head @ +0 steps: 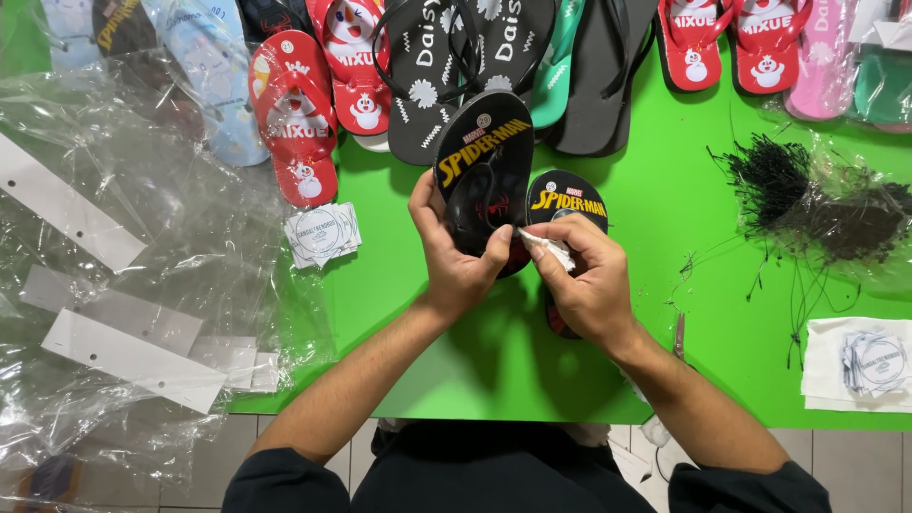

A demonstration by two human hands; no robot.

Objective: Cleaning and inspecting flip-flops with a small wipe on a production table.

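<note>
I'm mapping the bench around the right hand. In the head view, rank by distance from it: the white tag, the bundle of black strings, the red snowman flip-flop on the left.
1. White tag, pinched in the right hand.
2. Bundle of black strings, off to the right.
3. Red snowman flip-flop, far upper left.

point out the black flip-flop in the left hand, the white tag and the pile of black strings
black flip-flop [484,161]: head view, upper sole
white tag [549,247]: head view, its middle
pile of black strings [774,180]: head view, dense centre

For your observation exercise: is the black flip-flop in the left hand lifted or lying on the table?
Lifted: the left hand grips the black flip-flop, tilted above the green table.
</note>
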